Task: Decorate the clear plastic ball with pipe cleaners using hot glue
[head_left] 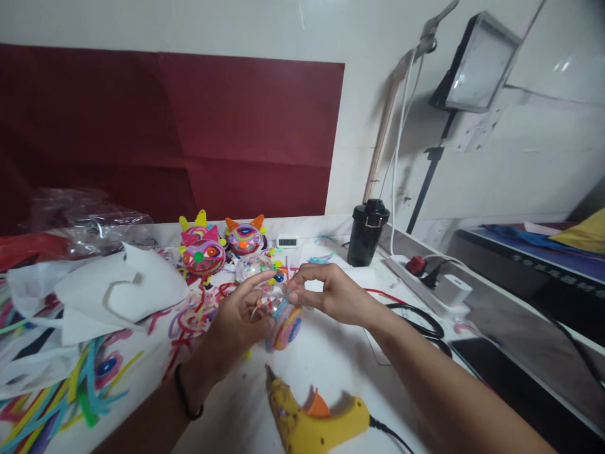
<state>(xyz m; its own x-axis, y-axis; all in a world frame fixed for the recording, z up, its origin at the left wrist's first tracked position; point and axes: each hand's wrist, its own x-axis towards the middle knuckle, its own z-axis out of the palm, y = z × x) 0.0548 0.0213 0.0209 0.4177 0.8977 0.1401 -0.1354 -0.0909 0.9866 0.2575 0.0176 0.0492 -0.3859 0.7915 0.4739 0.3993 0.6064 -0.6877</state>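
In the head view, the one camera here, both hands meet over the middle of the white table (331, 366), closed around a clear plastic ball (273, 301) decorated with coloured spirals and strips. The left hand (236, 328) comes in from the lower left, palm turned toward the ball, cupping its near-left side; the thumb and index finger are stretched up along its top while the other fingers curl under, so it is partly closed and bearing the ball's weight. The right hand (326, 293) reaches in from the right, its fingers bunched into a pinch on the ball's upper right edge, seemingly on a thin strip or wire, though what sits between the fingertips is too small to tell. The ball thus lies between the two hands, just right of the left palm and just left of the right fingertips, held a little above the table. Its round spiral face (286, 331) points down and toward the camera. A yellow glue gun (314, 425) lies on the table directly below the hands, nozzle pointing up toward the ball, nearer the left hand's wrist than the right's. Three finished decorated balls (222, 246) sit behind, well apart, and loose pipe cleaners (80, 384) spread to the left.
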